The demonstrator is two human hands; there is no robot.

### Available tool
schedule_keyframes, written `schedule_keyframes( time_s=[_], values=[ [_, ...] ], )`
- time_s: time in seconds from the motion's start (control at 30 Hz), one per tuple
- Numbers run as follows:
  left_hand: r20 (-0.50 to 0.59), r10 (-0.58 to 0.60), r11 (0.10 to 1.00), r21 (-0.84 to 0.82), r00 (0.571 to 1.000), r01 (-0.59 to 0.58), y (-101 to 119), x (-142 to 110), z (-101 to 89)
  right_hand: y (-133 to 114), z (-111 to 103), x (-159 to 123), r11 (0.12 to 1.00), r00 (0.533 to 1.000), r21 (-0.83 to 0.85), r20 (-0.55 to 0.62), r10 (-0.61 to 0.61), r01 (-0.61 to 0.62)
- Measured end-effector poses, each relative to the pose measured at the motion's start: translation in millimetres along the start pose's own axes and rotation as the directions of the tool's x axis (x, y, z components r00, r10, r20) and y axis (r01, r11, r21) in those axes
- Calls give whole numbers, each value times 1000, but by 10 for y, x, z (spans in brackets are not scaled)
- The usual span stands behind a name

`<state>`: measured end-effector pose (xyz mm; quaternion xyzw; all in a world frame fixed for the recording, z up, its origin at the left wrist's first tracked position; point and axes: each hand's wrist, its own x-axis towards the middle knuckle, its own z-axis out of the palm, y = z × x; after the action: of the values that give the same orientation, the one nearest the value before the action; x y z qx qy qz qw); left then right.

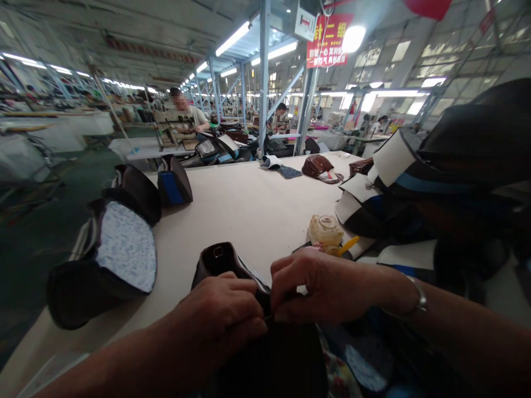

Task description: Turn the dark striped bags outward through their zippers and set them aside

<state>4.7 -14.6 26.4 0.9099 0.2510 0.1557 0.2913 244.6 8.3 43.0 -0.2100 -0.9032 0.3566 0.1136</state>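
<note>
A dark brown bag piece [219, 262] lies at the near edge of the pale worktable [249, 204], running down toward me. My left hand [222, 315] pinches its upper edge with closed fingers. My right hand [319, 284], with a metal bangle on the wrist, grips the same edge right beside the left, fingertips almost touching. Where the two hands meet, the bag's edge is hidden under the fingers.
A tall pile of dark bag parts with white and blue panels [435, 182] fills the right side. Finished bags [112, 260] hang over the table's left edge. A cream round object [326, 229] and a yellow pen [347, 245] sit just beyond my right hand. A person [186, 116] sits at a far bench.
</note>
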Motion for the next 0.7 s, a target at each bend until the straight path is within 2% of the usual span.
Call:
schedule_keyframes(
  time_s=[0.07, 0.13, 0.17, 0.23, 0.33, 0.4, 0.47, 0.53, 0.6, 0.7],
  values=[
    [-29, 74, 996, 47, 997, -72, -42, 42, -76, -96, -9, 57, 988, 998, -151, -52, -28, 20],
    [-70, 99, 993, 65, 993, -94, -66, 58, -191, -211, -1, 122, 947, 979, -321, -188, -81, 17],
    [-78, 90, 995, 57, 993, -86, -74, 48, -252, -259, -7, 154, 936, 964, -350, -240, -110, 20],
    [-67, 34, 999, 6, 997, -33, -106, -16, -355, -295, -47, 207, 973, 960, -222, -255, -119, 62],
    [-62, -128, 980, -163, 990, 117, -248, -210, -421, -148, -109, 258, 985, 992, 171, -126, -16, 38],
    [-55, -226, 941, -271, 973, 204, -373, -371, -433, 43, -65, 296, 957, 995, 288, -88, 43, -16],
    [-5, -271, 911, -325, 962, 255, -437, -512, -460, 220, 63, 349, 939, 991, 343, -132, 35, 12],
    [74, -291, 894, -333, 954, 298, -387, -593, -508, 318, 223, 413, 910, 985, 406, -172, -7, 77],
    [123, -325, 882, -318, 938, 347, -242, -594, -546, 324, 347, 475, 890, 979, 436, -196, -50, 133],
    [100, -423, 855, -284, 901, 433, -10, -494, -505, 255, 410, 554, 881, 970, 430, -219, -109, 197]
  ],
)
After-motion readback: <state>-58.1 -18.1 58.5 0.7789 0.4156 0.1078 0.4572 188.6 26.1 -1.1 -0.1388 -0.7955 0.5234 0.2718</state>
